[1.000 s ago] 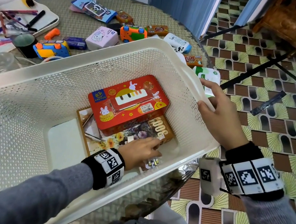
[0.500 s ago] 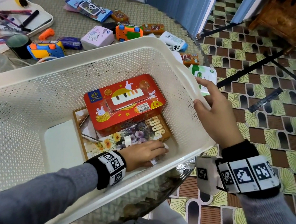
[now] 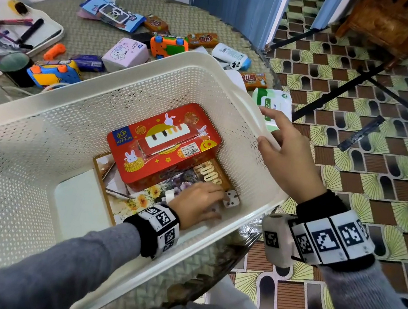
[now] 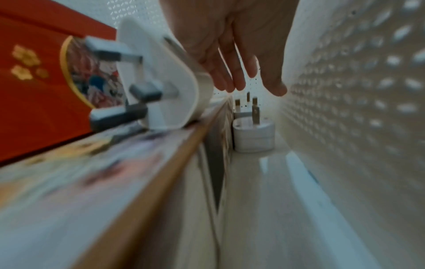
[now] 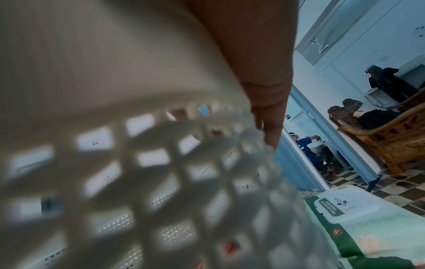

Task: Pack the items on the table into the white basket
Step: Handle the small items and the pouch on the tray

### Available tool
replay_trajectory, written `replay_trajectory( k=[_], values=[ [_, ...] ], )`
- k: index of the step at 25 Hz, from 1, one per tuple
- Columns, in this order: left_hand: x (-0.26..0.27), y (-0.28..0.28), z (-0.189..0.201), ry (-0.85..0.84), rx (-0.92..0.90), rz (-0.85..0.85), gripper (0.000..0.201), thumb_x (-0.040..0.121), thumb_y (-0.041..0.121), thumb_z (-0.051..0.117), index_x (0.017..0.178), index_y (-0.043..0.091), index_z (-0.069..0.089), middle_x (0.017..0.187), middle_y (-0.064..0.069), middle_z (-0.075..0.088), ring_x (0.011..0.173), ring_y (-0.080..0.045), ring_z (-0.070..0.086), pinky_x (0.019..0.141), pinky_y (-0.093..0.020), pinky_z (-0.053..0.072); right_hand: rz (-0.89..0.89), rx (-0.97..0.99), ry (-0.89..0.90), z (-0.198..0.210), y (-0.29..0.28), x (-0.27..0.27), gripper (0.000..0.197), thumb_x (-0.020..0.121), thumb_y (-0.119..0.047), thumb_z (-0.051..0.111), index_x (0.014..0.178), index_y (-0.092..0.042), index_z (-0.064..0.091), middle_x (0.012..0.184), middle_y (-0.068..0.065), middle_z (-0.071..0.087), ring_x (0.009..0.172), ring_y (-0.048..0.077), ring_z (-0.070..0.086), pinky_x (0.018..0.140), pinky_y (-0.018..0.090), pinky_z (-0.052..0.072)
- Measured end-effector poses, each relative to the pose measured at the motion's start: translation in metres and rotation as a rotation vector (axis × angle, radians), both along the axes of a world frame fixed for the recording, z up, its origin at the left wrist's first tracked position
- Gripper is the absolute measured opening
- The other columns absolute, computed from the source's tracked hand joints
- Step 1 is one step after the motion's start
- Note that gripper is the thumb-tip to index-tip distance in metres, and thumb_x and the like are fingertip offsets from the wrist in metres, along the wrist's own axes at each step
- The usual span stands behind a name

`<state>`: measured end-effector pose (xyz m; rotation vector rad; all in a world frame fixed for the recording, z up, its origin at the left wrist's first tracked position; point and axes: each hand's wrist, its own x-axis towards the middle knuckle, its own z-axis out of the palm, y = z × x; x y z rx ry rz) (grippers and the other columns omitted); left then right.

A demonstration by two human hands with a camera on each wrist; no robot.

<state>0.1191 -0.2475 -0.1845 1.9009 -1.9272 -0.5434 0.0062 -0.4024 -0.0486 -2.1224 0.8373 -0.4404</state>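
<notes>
The left hand [image 3: 198, 200] lies low in the basket [image 3: 47, 118], its grip loose with straight fingers against one white plug [image 4: 161, 76] propped on the puzzle box [image 3: 130, 196]; a second plug [image 3: 231, 200] stands on the basket floor. The right hand [image 3: 287, 160] clasps the basket rim. The plugs look light, hard and smooth, best pinched across the body, clear of the prongs.

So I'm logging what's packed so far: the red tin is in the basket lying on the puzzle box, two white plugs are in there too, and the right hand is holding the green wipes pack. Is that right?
Not quite. The right hand holds the basket rim, not the green wipes pack, which lies on the table outside the basket; the head view shows this. The red tin, puzzle box and two white plugs are as you said.
</notes>
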Motion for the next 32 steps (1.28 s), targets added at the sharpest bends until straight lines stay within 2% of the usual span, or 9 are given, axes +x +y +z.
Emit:
replay_trajectory(
  k=[4, 9, 13, 15, 17, 20, 23, 27, 32],
  values=[
    [0.000, -0.029, 0.006, -0.047, 0.102, 0.059, 0.049, 0.084, 0.036, 0.066, 0.127, 0.013, 0.058, 0.125, -0.004, 0.056, 0.117, -0.021, 0.045, 0.101, -0.034, 0.034, 0.000, 0.001, -0.005, 0.000, 0.001, 0.001, 0.050, 0.091, -0.010, 0.051, 0.134, -0.035, 0.045, 0.079, 0.017, 0.061, 0.063, 0.025, 0.053, 0.060, 0.035, 0.046],
    [-0.005, -0.045, -0.003, -0.143, 0.133, 0.071, 0.046, 0.079, 0.049, 0.068, 0.114, 0.018, 0.066, 0.114, 0.002, 0.059, 0.107, -0.020, 0.038, 0.090, -0.034, 0.030, -0.008, -0.004, -0.006, 0.002, 0.002, 0.001, 0.050, 0.090, -0.009, 0.051, 0.133, -0.034, 0.046, 0.068, 0.003, 0.056, 0.057, 0.016, 0.050, 0.056, 0.030, 0.040],
    [-0.008, -0.048, -0.009, -0.187, 0.110, 0.072, 0.042, 0.078, 0.044, 0.069, 0.109, 0.018, 0.063, 0.108, 0.006, 0.064, 0.102, -0.020, 0.034, 0.075, -0.030, 0.015, -0.005, -0.002, -0.011, 0.002, 0.001, 0.001, 0.049, 0.090, -0.009, 0.051, 0.133, -0.032, 0.047, 0.071, -0.002, 0.058, 0.058, 0.016, 0.053, 0.058, 0.030, 0.043],
    [-0.008, -0.050, -0.009, -0.123, 0.103, 0.092, 0.043, 0.074, 0.041, 0.073, 0.108, 0.018, 0.060, 0.107, 0.004, 0.063, 0.101, -0.019, 0.035, 0.075, -0.030, 0.016, -0.003, 0.004, -0.012, 0.002, 0.001, 0.001, 0.049, 0.090, -0.009, 0.051, 0.133, -0.031, 0.047, 0.070, -0.009, 0.055, 0.058, 0.012, 0.051, 0.058, 0.029, 0.042],
    [-0.005, -0.047, -0.003, 0.054, 0.072, 0.146, 0.047, 0.071, 0.036, 0.078, 0.110, 0.018, 0.060, 0.108, 0.002, 0.057, 0.105, -0.019, 0.042, 0.081, -0.027, 0.024, -0.006, -0.003, -0.015, 0.002, 0.001, 0.000, 0.049, 0.090, -0.008, 0.051, 0.134, -0.030, 0.047, 0.068, -0.012, 0.051, 0.057, 0.009, 0.049, 0.058, 0.029, 0.039],
    [0.004, -0.033, 0.007, 0.302, 0.049, 0.156, 0.046, 0.070, 0.017, 0.080, 0.113, 0.014, 0.063, 0.107, 0.005, 0.044, 0.101, -0.010, 0.046, 0.084, -0.018, 0.037, -0.007, -0.002, -0.024, 0.001, 0.001, 0.000, 0.049, 0.090, -0.008, 0.051, 0.133, -0.030, 0.048, 0.067, -0.011, 0.050, 0.057, 0.011, 0.049, 0.058, 0.029, 0.039],
    [0.009, -0.019, 0.013, 0.275, 0.050, 0.152, 0.021, 0.074, 0.009, 0.075, 0.090, 0.007, 0.062, 0.104, 0.002, 0.036, 0.093, -0.011, 0.041, 0.079, -0.020, 0.035, -0.014, -0.004, -0.024, 0.001, 0.000, 0.000, 0.049, 0.090, -0.007, 0.052, 0.133, -0.030, 0.048, 0.065, -0.010, 0.050, 0.055, 0.008, 0.047, 0.056, 0.027, 0.037],
    [0.008, -0.009, 0.011, 0.279, 0.062, 0.129, 0.039, 0.076, 0.008, 0.075, 0.112, 0.002, 0.062, 0.105, -0.002, 0.030, 0.093, -0.007, 0.035, 0.087, -0.001, 0.027, -0.008, 0.015, -0.028, 0.001, 0.001, -0.001, 0.049, 0.090, -0.007, 0.051, 0.133, -0.031, 0.048, 0.066, -0.005, 0.051, 0.057, 0.010, 0.047, 0.057, 0.027, 0.038],
    [0.003, -0.002, 0.005, 0.236, -0.004, 0.116, 0.040, 0.081, 0.019, 0.074, 0.117, 0.006, 0.060, 0.107, 0.001, 0.033, 0.092, -0.005, 0.036, 0.083, 0.002, 0.027, -0.013, 0.012, -0.030, -0.001, 0.001, 0.000, 0.049, 0.091, -0.008, 0.052, 0.133, -0.032, 0.048, 0.065, 0.002, 0.052, 0.057, 0.014, 0.047, 0.057, 0.028, 0.038]
  ],
)
